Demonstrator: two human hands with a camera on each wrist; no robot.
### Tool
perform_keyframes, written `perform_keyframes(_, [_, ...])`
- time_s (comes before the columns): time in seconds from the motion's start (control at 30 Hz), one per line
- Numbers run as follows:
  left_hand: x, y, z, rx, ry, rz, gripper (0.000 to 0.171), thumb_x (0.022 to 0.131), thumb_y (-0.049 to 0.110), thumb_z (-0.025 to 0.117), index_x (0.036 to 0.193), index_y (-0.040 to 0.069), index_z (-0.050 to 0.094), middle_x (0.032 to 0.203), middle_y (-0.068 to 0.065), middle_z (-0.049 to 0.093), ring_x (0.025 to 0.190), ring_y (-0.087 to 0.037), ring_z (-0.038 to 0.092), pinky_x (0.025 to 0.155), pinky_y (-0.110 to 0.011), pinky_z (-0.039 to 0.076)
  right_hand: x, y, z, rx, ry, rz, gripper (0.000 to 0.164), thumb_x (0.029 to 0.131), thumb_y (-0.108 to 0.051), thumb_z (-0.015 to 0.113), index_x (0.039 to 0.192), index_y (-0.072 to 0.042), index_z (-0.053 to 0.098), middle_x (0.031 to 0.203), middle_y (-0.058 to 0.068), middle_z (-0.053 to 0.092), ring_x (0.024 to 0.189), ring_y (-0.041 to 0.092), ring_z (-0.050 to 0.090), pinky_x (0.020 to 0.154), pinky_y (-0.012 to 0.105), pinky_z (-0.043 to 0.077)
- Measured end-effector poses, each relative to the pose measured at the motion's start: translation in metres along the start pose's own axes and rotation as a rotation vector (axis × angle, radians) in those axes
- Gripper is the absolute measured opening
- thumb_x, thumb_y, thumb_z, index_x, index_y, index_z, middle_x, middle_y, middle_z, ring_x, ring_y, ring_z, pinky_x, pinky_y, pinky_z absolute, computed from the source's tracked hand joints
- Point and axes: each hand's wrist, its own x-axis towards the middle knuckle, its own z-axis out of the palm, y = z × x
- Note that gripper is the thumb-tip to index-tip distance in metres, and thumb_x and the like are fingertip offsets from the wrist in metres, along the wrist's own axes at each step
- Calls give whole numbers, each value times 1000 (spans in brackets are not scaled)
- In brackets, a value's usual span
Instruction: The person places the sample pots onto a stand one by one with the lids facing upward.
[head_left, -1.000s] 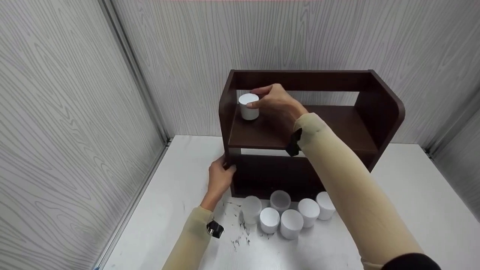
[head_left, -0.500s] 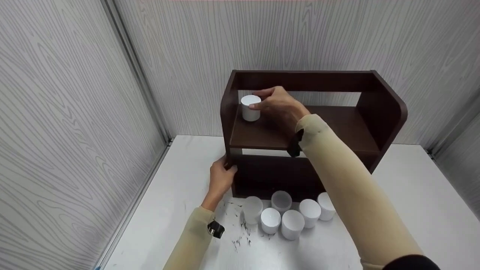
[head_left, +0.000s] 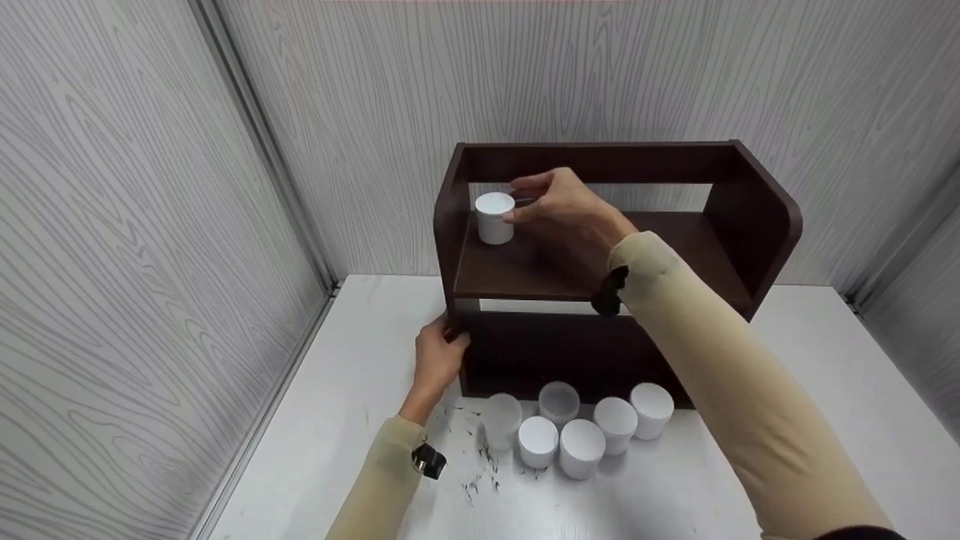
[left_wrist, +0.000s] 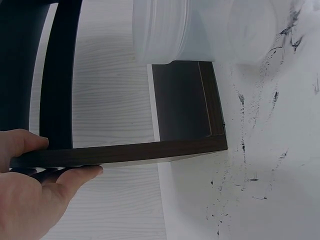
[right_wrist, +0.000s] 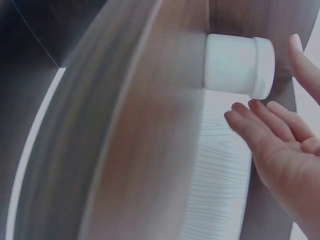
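Observation:
A small white lidded jar [head_left: 495,225] stands upright on the upper board at the left end of a dark brown two-tier shelf [head_left: 525,274]. Beside the jar is my right hand [head_left: 566,206], thumb and fingers spread. The right wrist view shows a gap between the right fingers [right_wrist: 265,122] and the jar [right_wrist: 230,64]. Down at the shelf's left side panel, my left hand [head_left: 437,358] grips the panel's front edge. In the left wrist view, the left thumb and fingers [left_wrist: 75,180] lie on opposite faces of the panel [left_wrist: 135,151].
Several white jars stand on the white table [head_left: 360,315] before the shelf, including a lidded jar [head_left: 582,450] and a frosted jar [head_left: 501,424]. Dark scuffs [head_left: 484,465] mark the table near them. Patterned wall panels [head_left: 360,127] rise behind and at both sides.
My right hand has loosened from the white jar and drawn slightly right, leaving it standing on the upper board. My left hand keeps its hold on the side panel.

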Motion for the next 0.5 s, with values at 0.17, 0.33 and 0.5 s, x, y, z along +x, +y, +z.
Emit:
perform_keyframes(0.17, [1, 0, 0, 3, -5, 7, 50, 97, -1, 61, 145, -11, 54, 137, -28, 64, 128, -37, 62, 105, -46, 52, -25, -13, -10, -76, 60, -58, 73, 83, -9, 92, 146, 5, 58, 145, 21, 61, 132, 32, 61, 102, 32, 53])
perform_keyframes(0.33, [3, 1, -2, 8, -10, 18, 52, 97, 0, 62, 147, -10, 52, 139, -25, 63, 129, -37, 61, 105, -45, 52, -54, -25, -14, -129, 119, -122, 70, 82, -11, 93, 143, 3, 62, 139, 18, 66, 130, 29, 64, 102, 33, 54])
perform_keyframes(0.5, [3, -1, -4, 14, -15, 29, 52, 98, 2, 62, 147, -12, 52, 138, -27, 63, 128, -38, 62, 105, -47, 52, -86, -28, -12, -134, 147, -164, 66, 82, -10, 93, 140, 2, 65, 134, 18, 69, 127, 30, 66, 102, 34, 54])
